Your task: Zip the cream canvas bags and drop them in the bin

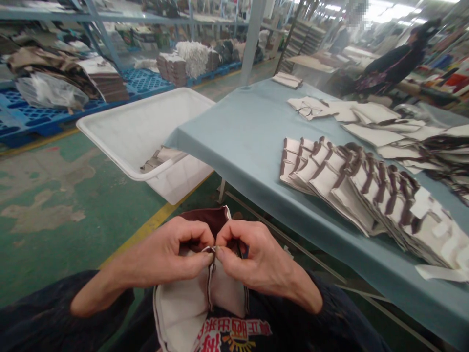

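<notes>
A sewn fabric piece [183, 298], cream with dark brown edging and a brown panel at its far end, lies across my lap. My left hand [164, 249] pinches it at a seam, thumb against forefinger. Right beside it, fingertips nearly touching, my right hand [252, 254] pinches the same seam. The seam runs down from my fingertips toward my body. What exactly sits between the fingertips is too small to make out.
A table [234, 127] with a blue-grey cover stands to my right, bearing a row of overlapping cream-and-brown pieces [340, 181] and scissors [309, 110]. A white plastic bin [110, 128] stands ahead. Blue pallets [142, 83] hold stacked goods. A co-worker [395, 61] is at far right.
</notes>
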Available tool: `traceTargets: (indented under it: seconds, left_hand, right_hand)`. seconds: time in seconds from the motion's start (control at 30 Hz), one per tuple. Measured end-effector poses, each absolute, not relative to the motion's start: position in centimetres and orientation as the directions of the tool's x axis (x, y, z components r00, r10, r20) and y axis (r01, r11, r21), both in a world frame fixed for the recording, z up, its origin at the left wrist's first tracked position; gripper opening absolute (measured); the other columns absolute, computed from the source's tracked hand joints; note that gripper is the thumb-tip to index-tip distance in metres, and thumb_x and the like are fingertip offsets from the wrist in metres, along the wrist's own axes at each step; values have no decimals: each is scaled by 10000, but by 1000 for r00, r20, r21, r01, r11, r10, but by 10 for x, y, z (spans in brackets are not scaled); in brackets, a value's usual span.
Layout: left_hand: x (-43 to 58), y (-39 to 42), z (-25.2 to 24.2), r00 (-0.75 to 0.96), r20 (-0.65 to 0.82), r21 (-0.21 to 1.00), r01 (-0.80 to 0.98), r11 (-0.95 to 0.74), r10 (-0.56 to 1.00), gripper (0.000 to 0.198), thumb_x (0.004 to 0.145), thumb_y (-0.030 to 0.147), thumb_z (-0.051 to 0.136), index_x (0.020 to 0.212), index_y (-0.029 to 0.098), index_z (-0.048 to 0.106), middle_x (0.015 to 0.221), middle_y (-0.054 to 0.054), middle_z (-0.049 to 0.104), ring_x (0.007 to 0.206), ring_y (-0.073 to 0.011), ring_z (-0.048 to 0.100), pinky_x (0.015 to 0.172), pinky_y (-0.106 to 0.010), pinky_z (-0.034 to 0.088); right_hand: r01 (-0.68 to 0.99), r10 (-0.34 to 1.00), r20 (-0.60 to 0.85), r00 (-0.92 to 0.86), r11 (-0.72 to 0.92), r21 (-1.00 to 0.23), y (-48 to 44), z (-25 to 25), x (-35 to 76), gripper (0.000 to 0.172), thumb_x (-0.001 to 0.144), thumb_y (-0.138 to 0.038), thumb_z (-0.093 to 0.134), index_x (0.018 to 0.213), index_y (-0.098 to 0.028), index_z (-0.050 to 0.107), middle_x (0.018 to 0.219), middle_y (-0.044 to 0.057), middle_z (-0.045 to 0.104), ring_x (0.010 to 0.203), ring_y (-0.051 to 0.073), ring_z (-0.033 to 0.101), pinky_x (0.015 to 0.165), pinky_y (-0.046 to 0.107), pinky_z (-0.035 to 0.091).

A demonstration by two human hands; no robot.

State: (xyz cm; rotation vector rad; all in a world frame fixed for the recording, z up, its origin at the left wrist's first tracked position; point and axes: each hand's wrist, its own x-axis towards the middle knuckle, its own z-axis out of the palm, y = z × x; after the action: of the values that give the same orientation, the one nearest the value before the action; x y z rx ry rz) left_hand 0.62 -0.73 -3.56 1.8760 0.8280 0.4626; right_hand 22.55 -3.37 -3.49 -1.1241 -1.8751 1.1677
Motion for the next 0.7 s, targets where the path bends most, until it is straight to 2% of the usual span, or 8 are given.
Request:
traceTargets:
  seconds: [0.13,0.3,0.43,0.57,0.7]
  left_hand:
    - [7,-15,-31,664,26,805,429,-409,747,176,869,153,513,716,189,591,614,82,480,551,-87,415,527,-212,307]
    - [4,-16,-9,687,-2,702,518,-488,726,167,899,141,512,847,189,664,718,46,642,635,-110,576,601,-243,361]
    - [1,-13,5,740,11,634,515,-577,672,201,961,157,495,796,192,604,686,49,581,599,-112,528,586,-268,335]
    - [0,-12,2,725,35,680,487,-548,688,233,989,173,491,781,194,594,646,70,531,561,-97,481,554,-251,320]
    - [1,-10,-13,602,-9,801,483,-355,798,255,993,271,530,775,189,632,659,61,556,582,-107,482,542,-220,358]
  right_hand:
    - [325,905,34,-424,187,-927,-33,-33,224,99,853,-199,597,756,-192,614,653,-59,550,568,93,452,594,239,367]
    - [409,887,-43,-459,169,-897,-30,-27,222,108,879,-212,607,773,-196,618,652,-57,552,578,104,452,594,255,334]
    - [462,885,-28,-464,215,-860,-27,-22,220,100,874,-200,603,776,-194,624,694,-35,610,628,121,508,639,276,346]
    - [397,882,4,-471,216,-892,-27,-18,220,75,866,-240,636,806,-197,652,672,-52,585,603,114,484,637,273,348]
    - [438,916,44,-398,232,-869,-30,-19,217,125,818,-301,701,794,-199,631,670,-59,550,613,117,461,666,284,351]
